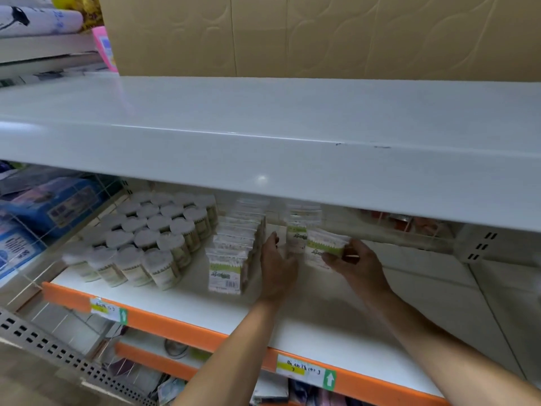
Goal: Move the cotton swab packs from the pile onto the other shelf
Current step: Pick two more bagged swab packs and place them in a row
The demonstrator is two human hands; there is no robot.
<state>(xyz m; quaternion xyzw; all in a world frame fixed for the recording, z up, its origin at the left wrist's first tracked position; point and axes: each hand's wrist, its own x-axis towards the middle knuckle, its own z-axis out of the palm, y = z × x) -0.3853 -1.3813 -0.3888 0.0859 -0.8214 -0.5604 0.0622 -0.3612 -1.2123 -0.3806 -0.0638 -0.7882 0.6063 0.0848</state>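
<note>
Two hands (278,265), two price labels (304,372), and roughly two dozen swab jars (140,238).

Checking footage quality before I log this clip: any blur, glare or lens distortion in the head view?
Head view: overall soft, the cotton swab packs and round tubs smeared; small glare spot on the upper shelf's front lip; wide-angle bending bows the shelf edges; both the left hand and right hand sit in the upper shelf's shadow.

White shelf (292,326) with orange front edge (175,323) bearing price labels (304,372). On it, from left: a block of round swab tubs (146,241), a front-to-back row of upright swab packs (234,253), and a second short row of packs (301,232).
</note>
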